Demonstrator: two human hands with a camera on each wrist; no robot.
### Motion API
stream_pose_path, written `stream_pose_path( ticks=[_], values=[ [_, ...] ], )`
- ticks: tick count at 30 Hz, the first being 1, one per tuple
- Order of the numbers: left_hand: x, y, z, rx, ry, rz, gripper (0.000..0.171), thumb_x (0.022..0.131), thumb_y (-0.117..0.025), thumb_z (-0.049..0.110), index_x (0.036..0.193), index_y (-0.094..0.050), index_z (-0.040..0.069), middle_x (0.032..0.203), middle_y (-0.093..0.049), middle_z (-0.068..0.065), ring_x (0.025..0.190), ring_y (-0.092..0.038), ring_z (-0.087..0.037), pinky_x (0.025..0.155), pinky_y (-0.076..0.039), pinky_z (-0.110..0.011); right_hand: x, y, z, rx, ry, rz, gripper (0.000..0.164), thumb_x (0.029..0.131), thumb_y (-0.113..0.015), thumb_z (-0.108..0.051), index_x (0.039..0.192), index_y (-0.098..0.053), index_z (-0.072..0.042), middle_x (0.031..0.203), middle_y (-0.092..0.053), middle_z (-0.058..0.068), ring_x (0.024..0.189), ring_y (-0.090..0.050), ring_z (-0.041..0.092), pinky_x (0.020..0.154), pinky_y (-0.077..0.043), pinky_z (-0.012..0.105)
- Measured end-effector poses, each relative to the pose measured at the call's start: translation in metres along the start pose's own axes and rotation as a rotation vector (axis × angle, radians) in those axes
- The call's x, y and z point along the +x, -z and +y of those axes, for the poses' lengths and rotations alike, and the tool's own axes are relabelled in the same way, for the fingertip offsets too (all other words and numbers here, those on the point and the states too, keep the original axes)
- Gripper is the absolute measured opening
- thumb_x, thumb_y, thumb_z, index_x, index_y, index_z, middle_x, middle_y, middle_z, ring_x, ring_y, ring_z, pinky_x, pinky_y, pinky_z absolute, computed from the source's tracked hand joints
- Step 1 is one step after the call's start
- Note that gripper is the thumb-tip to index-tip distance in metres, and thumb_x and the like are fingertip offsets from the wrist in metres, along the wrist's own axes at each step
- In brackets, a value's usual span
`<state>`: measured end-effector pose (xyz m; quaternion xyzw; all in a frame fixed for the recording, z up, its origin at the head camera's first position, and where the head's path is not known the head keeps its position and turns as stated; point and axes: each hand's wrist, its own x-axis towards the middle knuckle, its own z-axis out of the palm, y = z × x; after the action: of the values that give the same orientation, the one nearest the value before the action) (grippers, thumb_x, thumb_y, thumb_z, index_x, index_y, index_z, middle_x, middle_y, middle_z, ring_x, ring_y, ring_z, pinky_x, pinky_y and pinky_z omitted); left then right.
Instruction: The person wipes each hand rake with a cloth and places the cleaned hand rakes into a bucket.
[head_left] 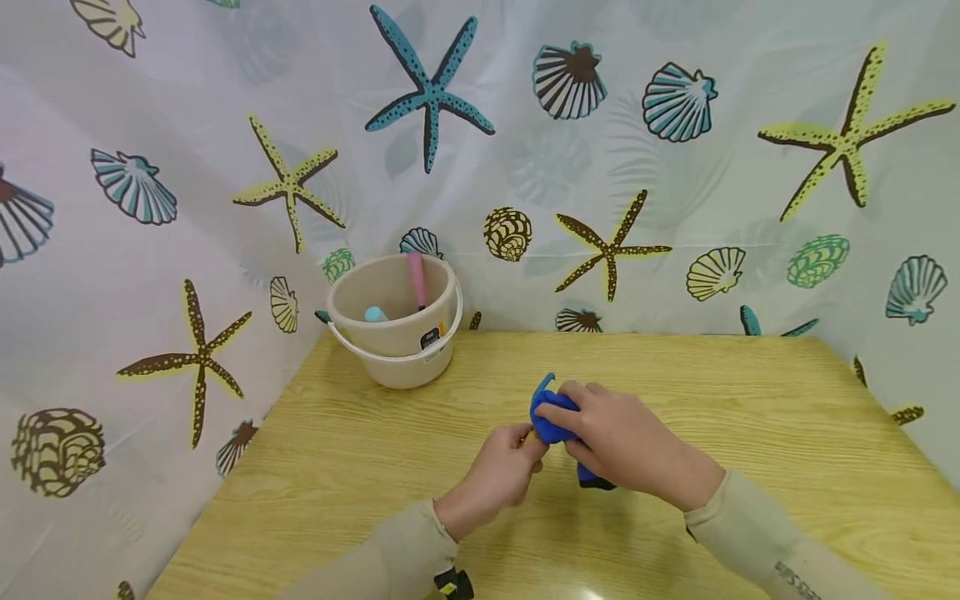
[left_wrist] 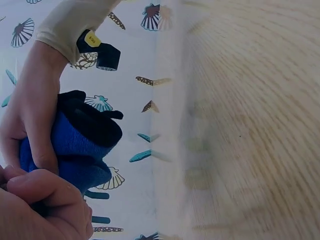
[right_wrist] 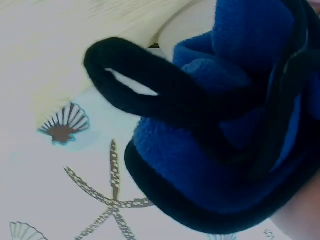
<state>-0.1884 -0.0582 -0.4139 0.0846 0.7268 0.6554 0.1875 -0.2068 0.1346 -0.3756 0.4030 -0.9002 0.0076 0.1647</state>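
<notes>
My left hand (head_left: 498,471) grips a small tool whose yellow handle (head_left: 530,437) barely shows between the fingers. A curved blue prong (head_left: 544,385) rises from its far end, and blue prongs (left_wrist: 97,195) also stick out in the left wrist view; its exact kind is hidden. Bunched around the tool is a blue towelling cloth (head_left: 553,417) with black edging, held by my right hand (head_left: 622,433). A lower fold of cloth (head_left: 592,477) hangs beneath that palm. In the right wrist view the cloth's black hanging loop (right_wrist: 130,80) stands out. Both hands are close together above the table.
A beige bucket (head_left: 393,342) with a white handle stands at the table's back left, holding a pink-handled item (head_left: 417,279) and a light-blue-topped item (head_left: 375,314). Wood-grain table (head_left: 337,467) lies below. A shell-and-starfish curtain (head_left: 480,167) surrounds its back and sides.
</notes>
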Motion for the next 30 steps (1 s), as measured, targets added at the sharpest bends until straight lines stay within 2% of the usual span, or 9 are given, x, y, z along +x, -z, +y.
stream_pose_path(
  ticks=[4,8,14,16,19,21,26,30],
  values=[
    [-0.001,0.001,0.003,-0.055,0.015,-0.03,0.028,0.107,-0.047,0.02,0.08,-0.047,0.01,0.058,-0.033,0.004,0.037,-0.018,-0.009,0.037,-0.02,-0.025,0.001,-0.002,0.008,0.035,-0.05,0.045,0.045,0.089,-0.077,-0.022,0.132,-0.065,-0.014,0.118,-0.062,0.016,0.095,-0.068,0.03,0.071,-0.061,0.044],
    [-0.002,0.001,0.005,-0.079,0.043,-0.012,0.024,0.107,-0.047,0.019,0.084,-0.051,0.01,0.062,-0.037,0.003,0.038,-0.018,-0.008,0.038,-0.018,-0.024,0.0,-0.005,0.026,0.064,-0.12,0.086,0.045,0.09,-0.075,-0.018,0.133,-0.064,-0.013,0.115,-0.063,0.017,0.093,-0.068,0.03,0.068,-0.061,0.044],
    [-0.004,0.005,0.009,-0.078,0.084,0.01,0.018,0.104,-0.052,0.019,0.096,-0.058,0.005,0.064,-0.041,0.002,0.04,-0.021,-0.008,0.039,-0.018,-0.023,-0.009,-0.005,0.061,0.125,-0.234,0.019,0.046,0.094,-0.07,-0.017,0.138,-0.06,-0.013,0.12,-0.061,0.02,0.097,-0.067,0.032,0.074,-0.061,0.049],
    [-0.005,0.011,0.013,-0.057,0.071,0.02,0.018,0.102,-0.055,0.02,0.108,-0.059,0.004,0.065,-0.044,0.001,0.04,-0.023,-0.008,0.039,-0.02,-0.023,-0.014,0.0,0.07,0.134,-0.248,0.003,0.047,0.094,-0.069,-0.017,0.14,-0.059,-0.013,0.123,-0.06,0.022,0.097,-0.068,0.033,0.075,-0.06,0.05],
    [-0.004,0.026,0.025,0.008,0.034,0.05,0.032,0.098,-0.059,0.017,0.126,-0.051,0.003,0.07,-0.048,-0.001,0.041,-0.029,-0.009,0.039,-0.028,-0.022,-0.025,0.012,0.077,0.131,-0.267,0.007,0.048,0.094,-0.069,-0.016,0.141,-0.058,-0.013,0.128,-0.058,0.025,0.1,-0.068,0.037,0.077,-0.06,0.053],
    [-0.002,0.039,0.037,0.045,-0.002,0.093,0.041,0.093,-0.059,0.011,0.132,-0.045,0.004,0.073,-0.051,-0.003,0.041,-0.034,-0.009,0.039,-0.033,-0.021,-0.031,0.02,0.079,0.098,-0.256,0.021,0.048,0.093,-0.07,-0.017,0.14,-0.059,-0.013,0.13,-0.058,0.026,0.101,-0.068,0.039,0.075,-0.06,0.054],
    [-0.001,0.083,0.078,0.16,-0.08,0.179,0.03,0.087,-0.055,0.003,0.115,-0.046,0.001,0.068,-0.059,-0.006,0.042,-0.042,-0.011,0.041,-0.042,-0.023,-0.038,0.034,0.065,-0.024,-0.131,0.041,0.048,0.089,-0.075,-0.018,0.135,-0.063,-0.012,0.12,-0.062,0.021,0.098,-0.068,0.034,0.071,-0.061,0.05],
    [0.006,0.122,0.116,0.289,-0.077,0.215,0.017,0.088,-0.057,0.009,0.103,-0.053,0.002,0.07,-0.062,-0.006,0.047,-0.047,-0.013,0.048,-0.049,-0.026,-0.041,0.044,0.045,-0.056,-0.052,0.031,0.048,0.087,-0.078,-0.02,0.132,-0.065,-0.011,0.115,-0.062,0.015,0.093,-0.067,0.028,0.067,-0.061,0.045]
  ],
)
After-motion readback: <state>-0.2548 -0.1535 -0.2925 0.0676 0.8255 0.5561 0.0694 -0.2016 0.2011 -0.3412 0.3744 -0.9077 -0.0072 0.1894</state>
